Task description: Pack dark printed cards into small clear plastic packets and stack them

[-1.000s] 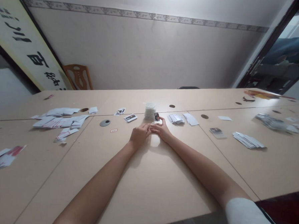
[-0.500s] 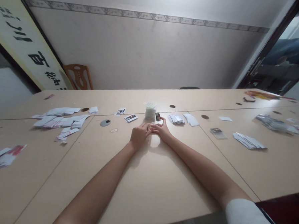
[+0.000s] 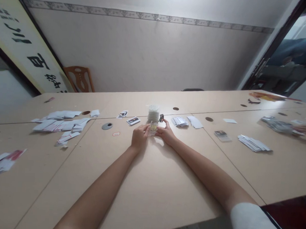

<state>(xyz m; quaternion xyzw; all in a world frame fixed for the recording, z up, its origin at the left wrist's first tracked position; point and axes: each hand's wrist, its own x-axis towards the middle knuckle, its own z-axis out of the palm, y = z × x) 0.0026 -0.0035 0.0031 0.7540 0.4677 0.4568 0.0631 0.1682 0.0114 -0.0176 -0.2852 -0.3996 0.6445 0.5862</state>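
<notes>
Both my hands meet at the middle of the table. My left hand is closed on a small clear plastic case, with yellow marks showing in or through it. From the other side, the lower fingers of my right hand touch the case. A small dark printed card stands upright at the raised fingertips of my right hand, which pinch it. Just beyond my hands rises a stack of clear plastic cases. Its lower front is partly hidden by my fingers.
Picture cards lie left of the stack, white cards right of it. White paper packets spread at the left. A clear box with a dark card sits at the right. Another person's hand reaches in at the right edge.
The clear case with yellow marks has come into sight between my hands, which have parted slightly. Another person's hand has appeared at the right edge.
</notes>
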